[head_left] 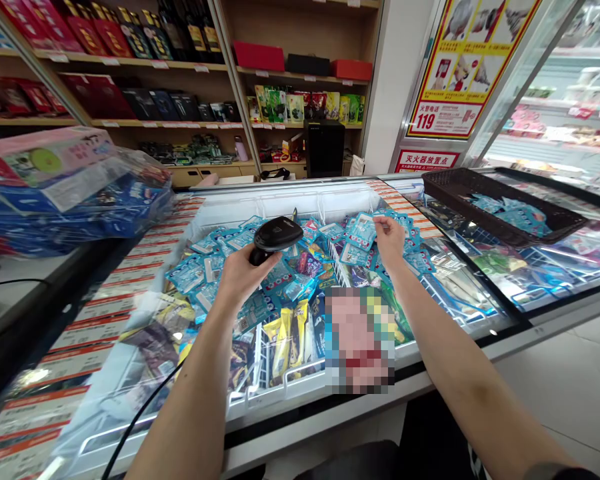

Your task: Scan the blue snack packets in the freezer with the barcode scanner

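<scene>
My left hand [245, 275] is wrapped round the handle of a black barcode scanner [279, 233], its head pointing up and away over the freezer's glass top. A cable trails from below my left wrist. My right hand [390, 237] pinches the edge of a small blue packet [362, 231] above the right-hand pile. Many similar blue packets [187, 273] lie spread over the glass under and around both hands. Beneath the glass, ice creams in yellow wrappers [289, 337] show in white wire baskets. A blurred-out patch hides part of the front glass.
A dark brown basket [500, 200] with several blue packets stands at the right on the freezer. Stacked boxes in plastic wrap [70, 187] sit at the left. Behind are shelves [300, 73] of bottles and bags, and a black box-shaped device [325, 148]. Price labels [105, 320] line the freezer's left edge.
</scene>
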The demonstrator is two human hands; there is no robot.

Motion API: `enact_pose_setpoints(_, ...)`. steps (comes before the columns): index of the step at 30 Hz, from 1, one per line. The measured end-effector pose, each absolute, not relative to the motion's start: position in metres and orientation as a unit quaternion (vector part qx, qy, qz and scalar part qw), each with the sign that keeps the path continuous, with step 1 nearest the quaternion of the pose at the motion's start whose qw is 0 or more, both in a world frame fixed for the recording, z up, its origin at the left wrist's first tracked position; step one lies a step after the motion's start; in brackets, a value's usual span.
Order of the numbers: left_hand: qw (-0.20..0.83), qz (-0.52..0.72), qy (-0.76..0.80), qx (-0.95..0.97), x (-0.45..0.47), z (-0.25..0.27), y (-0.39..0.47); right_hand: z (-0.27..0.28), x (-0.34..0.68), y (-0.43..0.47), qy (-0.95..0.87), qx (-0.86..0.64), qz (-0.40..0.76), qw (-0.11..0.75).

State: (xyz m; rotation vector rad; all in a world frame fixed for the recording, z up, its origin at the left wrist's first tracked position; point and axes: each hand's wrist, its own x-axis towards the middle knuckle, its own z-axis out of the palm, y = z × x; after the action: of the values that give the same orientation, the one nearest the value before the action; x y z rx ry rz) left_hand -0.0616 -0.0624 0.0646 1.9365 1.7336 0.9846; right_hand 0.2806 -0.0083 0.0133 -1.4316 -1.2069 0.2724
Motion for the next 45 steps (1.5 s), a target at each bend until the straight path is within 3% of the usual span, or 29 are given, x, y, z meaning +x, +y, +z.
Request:
enact_pose_setpoints(6,0.155,0.345,0.635,0.673,-0.061,0.066,-0.063,0.014,0.280,-0.018,-0.531,-0.722,-0.084,0.436)
enact_pose_setpoints(11,0.133,0.347,0.653,0.660,-0.062,0.068,-0.063,0.014,0.264,-0.028,-0.588,-0.727,-0.139,0.325)
enact_pose_setpoints(20,0.129,0.385,0.657,0.636,-0.069,0.069,-0.062,0.018,0.256,-0.031,-0.630,-0.687,-0.158,0.327)
enact_pose_setpoints(25,0.100,0.392,0.670,0.623,-0.075,0.067,-0.060,0.020,0.244,-0.032,-0.695,-0.614,-0.116,0.357)
enact_pose_setpoints(30,0.086,0.403,0.682,0.605,-0.083,0.066,-0.058,0.023,0.228,-0.030,-0.753,-0.545,0.015,0.368)
enact_pose_setpoints(38,0.087,0.409,0.683,0.599,-0.091,0.066,-0.057,0.022,0.176,-0.026,-0.832,-0.477,0.094,0.266)
enact_pose_setpoints(45,0.099,0.419,0.677,0.597,-0.094,0.068,-0.059,0.034,0.124,-0.029,-0.819,-0.492,0.176,0.236)
